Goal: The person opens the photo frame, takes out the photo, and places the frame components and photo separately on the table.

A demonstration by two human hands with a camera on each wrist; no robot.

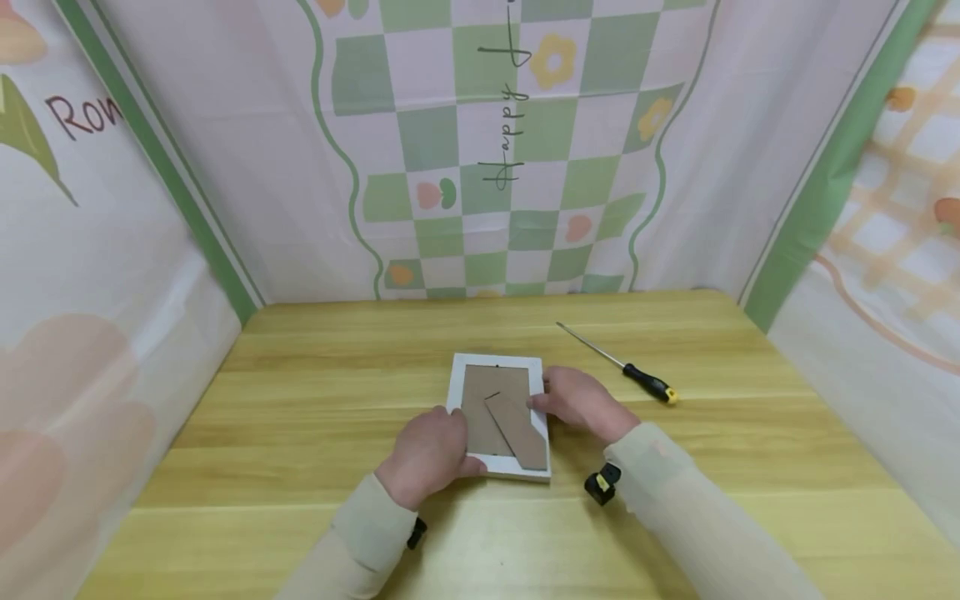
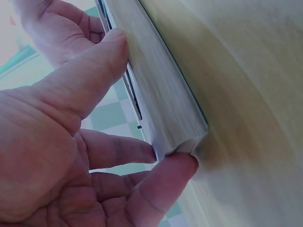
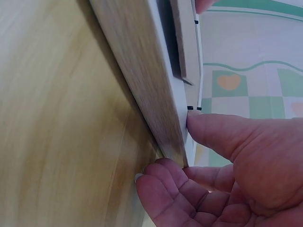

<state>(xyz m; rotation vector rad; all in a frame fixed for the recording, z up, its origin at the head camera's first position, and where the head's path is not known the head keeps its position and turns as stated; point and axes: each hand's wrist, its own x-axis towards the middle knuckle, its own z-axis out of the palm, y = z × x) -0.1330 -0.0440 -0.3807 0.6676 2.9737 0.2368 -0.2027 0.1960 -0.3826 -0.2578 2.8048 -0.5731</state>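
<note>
A white picture frame (image 1: 498, 467) lies face down on the wooden table, its brown backing board (image 1: 480, 385) and slanted stand leg (image 1: 528, 446) facing up. My left hand (image 1: 427, 450) grips its left side, thumb at the near edge. In the left wrist view, curled fingers of the left hand (image 2: 71, 137) touch the frame's wood-grained side (image 2: 156, 85). On the opposite side, my right hand (image 1: 581, 398) holds the right edge. The right wrist view has the right thumb (image 3: 213, 132) on the frame's back rim near small black tabs, fingers curled at the side.
A screwdriver (image 1: 637, 377) with a black and yellow handle lies to the right of the frame, its shaft pointing away to the left. Patterned cloth (image 1: 300, 217) hangs behind the wooden table (image 1: 315, 375) and on both sides.
</note>
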